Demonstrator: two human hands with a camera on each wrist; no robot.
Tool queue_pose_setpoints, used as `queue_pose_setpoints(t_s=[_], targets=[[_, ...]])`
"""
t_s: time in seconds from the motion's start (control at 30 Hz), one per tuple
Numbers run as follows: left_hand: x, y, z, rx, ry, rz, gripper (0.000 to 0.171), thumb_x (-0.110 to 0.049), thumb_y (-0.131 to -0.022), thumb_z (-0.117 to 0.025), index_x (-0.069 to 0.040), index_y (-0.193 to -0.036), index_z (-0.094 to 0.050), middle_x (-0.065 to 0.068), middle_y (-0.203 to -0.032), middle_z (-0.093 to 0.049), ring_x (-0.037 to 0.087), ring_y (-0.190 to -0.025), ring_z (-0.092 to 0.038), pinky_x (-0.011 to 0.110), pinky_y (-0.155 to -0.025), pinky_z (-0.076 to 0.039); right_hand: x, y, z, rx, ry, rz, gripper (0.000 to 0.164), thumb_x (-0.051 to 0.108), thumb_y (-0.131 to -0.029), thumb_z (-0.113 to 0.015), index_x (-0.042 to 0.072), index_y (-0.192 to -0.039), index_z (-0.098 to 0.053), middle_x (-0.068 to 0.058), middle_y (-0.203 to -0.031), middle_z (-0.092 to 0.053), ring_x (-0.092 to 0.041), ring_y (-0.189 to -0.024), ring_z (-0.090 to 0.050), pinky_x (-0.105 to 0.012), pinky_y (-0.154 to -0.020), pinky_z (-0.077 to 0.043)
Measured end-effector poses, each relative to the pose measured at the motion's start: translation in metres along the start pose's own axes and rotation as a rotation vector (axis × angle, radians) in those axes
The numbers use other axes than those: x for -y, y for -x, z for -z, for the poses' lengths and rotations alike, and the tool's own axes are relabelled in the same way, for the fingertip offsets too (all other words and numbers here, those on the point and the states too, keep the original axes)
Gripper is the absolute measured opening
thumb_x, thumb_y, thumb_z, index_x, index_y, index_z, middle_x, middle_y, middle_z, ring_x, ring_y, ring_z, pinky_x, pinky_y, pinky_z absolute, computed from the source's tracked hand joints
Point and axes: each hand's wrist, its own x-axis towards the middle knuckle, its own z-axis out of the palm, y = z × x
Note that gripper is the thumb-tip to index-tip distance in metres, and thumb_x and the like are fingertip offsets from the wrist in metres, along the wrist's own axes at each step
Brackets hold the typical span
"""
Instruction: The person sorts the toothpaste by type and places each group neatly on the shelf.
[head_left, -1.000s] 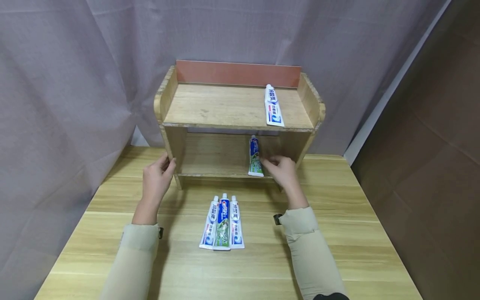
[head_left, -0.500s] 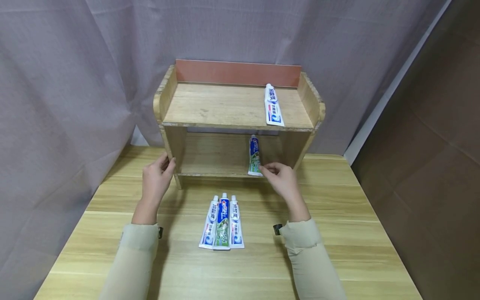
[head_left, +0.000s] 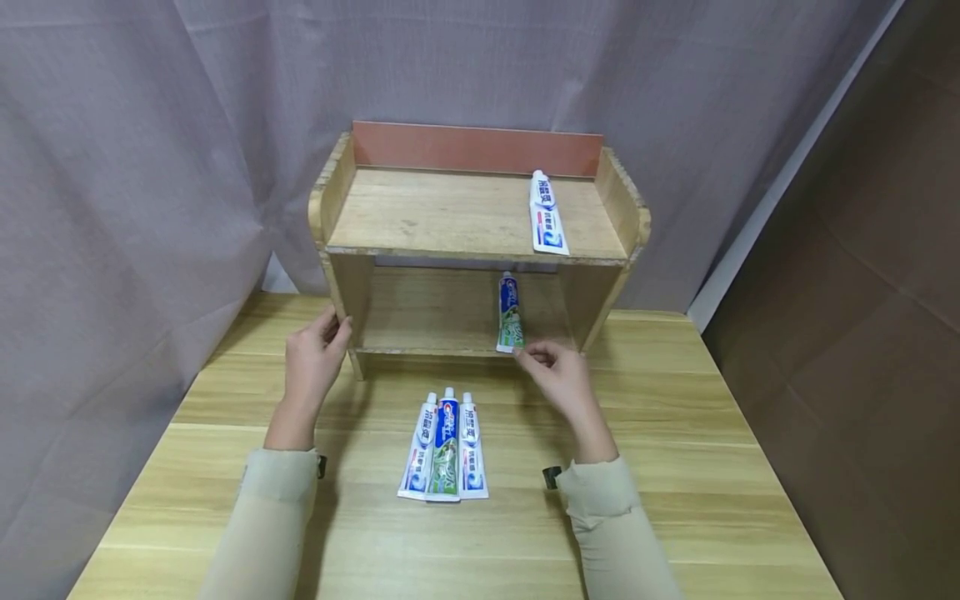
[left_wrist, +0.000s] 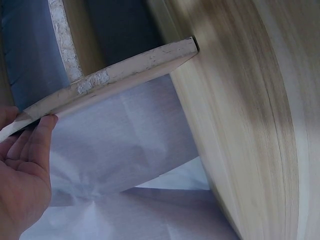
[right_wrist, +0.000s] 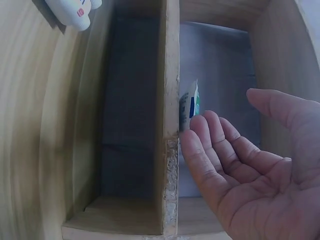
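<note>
A small wooden shelf stands on the table. My left hand grips the front edge of its left side panel; in the left wrist view, the side panel runs between thumb and fingers. On the lower board lies a blue-green toothpaste tube, cap toward the back. My right hand is at the tube's flat lower end, with fingertips near or touching it. The right wrist view shows thumb and fingers spread apart beside that toothpaste tube, with nothing between them. A white toothpaste tube lies on the upper board.
Before the shelf, two white toothpaste tubes, one at left and one at right, flank a blue-green toothpaste tube on the wooden table. A grey curtain hangs behind. A brown panel borders the right side.
My right hand has drawn back toward me, from beside the lower tube's middle down to its flat end. My left hand keeps its hold on the shelf. The tubes have stayed put.
</note>
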Motion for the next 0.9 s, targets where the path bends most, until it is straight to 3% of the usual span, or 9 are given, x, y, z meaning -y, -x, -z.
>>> queue_pose_setpoints(t_s=[0.43,0.9], targets=[[0.0,0.0,0.0,0.0,-0.001,-0.006,0.031,-0.018,-0.098,-0.064,-0.003,-0.125,-0.069,0.02,-0.109,-0.072,0.032,-0.096,-0.074,0.038,-0.08,-0.063,0.002,0.01,-0.007,0.009,-0.059,-0.005,0.034,0.037,-0.091,-0.073,0.005,-0.102,-0.075,-0.007,-0.091,-0.073,-0.02,-0.08,-0.066,-0.028,-0.069,-0.057],[0.0,0.0,0.0,-0.007,-0.007,-0.009,0.031,-0.019,-0.098,-0.064,-0.005,-0.125,-0.07,0.018,-0.109,-0.073,0.031,-0.096,-0.074,0.039,-0.079,-0.063,-0.006,0.023,-0.023,0.062,-0.033,-0.088,0.036,0.045,-0.091,-0.072,0.011,-0.103,-0.075,-0.003,-0.09,-0.071,-0.018,-0.081,-0.063,-0.03,-0.071,-0.056]])
